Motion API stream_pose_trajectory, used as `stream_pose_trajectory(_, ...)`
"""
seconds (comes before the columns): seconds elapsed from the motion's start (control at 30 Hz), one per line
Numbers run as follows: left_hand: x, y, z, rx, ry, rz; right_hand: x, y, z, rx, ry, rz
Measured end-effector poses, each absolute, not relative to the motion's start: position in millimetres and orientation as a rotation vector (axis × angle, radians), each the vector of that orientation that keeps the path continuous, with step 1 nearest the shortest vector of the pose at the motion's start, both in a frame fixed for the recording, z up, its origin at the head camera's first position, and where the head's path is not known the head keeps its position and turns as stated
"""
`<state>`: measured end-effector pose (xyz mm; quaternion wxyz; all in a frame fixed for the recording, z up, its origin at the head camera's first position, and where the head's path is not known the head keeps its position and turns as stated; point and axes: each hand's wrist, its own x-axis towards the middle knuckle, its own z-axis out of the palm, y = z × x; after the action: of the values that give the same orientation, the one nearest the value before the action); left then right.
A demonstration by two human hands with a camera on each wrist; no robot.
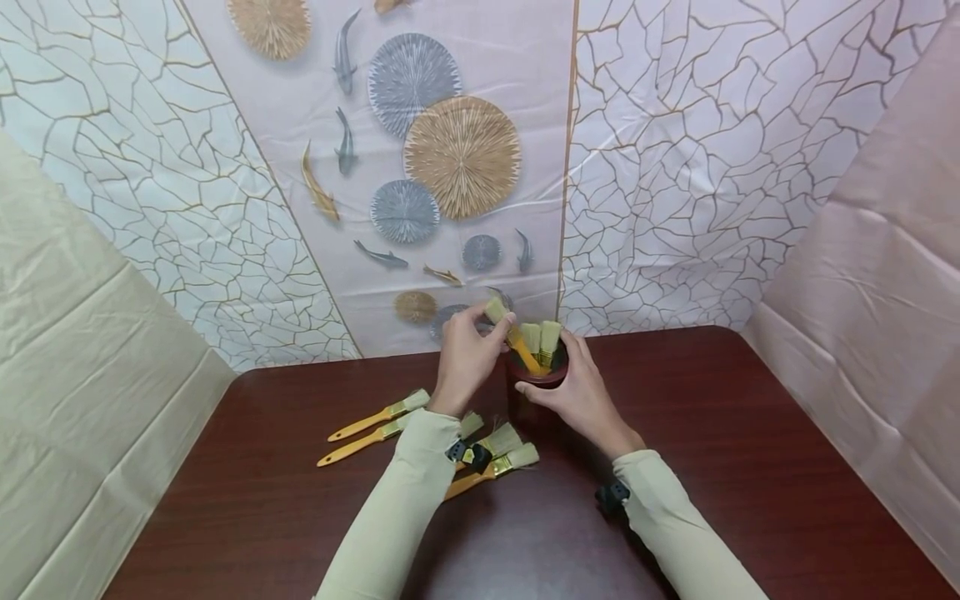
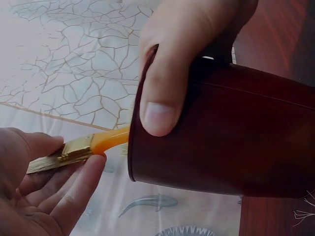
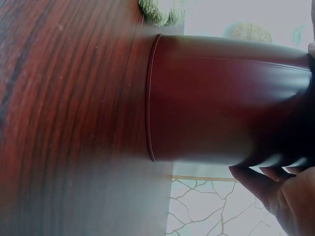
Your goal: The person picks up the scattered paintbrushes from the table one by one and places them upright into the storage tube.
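Draped sheets close off the scene: a crackle-patterned backdrop [image 1: 712, 167] with a middle panel of fish and round fan shapes at the back, and plain pale cloths at both sides. Below them lies the dark red-brown wooden bench [image 1: 750, 467], its grain plain in the right wrist view. Near the back edge of the bench stands a dark maroon cup [image 1: 537, 385], upright, with the pale bristle heads of two brushes [image 1: 542, 337] sticking up out of its mouth. The right hand [image 1: 577, 392] is wrapped round the cup's right side, thumb pressed against the wall near the rim, as the left wrist view shows, fingers curled round the far side; so this grip is closed on the cup. The left hand [image 1: 465, 358] is just left of the cup and pinches a paintbrush [image 1: 513, 333] at its metal band and bristles between thumb and fingers. That brush is tilted, its orange handle pointing down into the cup's mouth and its bristles up and to the left. On the bench in front of the cup, partly hidden under the left sleeve, lie loose brushes [image 1: 375, 429] with yellow-orange handles: two side by side to the left of the sleeve, and more close together just right of it, bristles pointing right.
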<state>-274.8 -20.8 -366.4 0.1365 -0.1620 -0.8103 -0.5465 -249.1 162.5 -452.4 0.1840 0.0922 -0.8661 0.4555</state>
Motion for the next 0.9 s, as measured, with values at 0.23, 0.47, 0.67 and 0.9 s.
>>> stream_pose_trajectory(0.23,-277,-17,-369,-0.446,-2.434,-1.428,-251,162,-452,0.263,-2.436,1.294)
stream_pose_trajectory(0.47,-280,-16,-374,-0.389,-2.511,-1.129,-251,160,-451,0.276,-2.427,1.29)
stream_pose_trajectory(0.67,-278,-15,-382,-0.422,-2.555,-1.004,-250,161,-452,0.282,-2.422,1.299)
stream_pose_trajectory(0.9,-276,-11,-389,-0.456,-2.587,-0.916,-249,162,-453,0.281,-2.418,1.284)
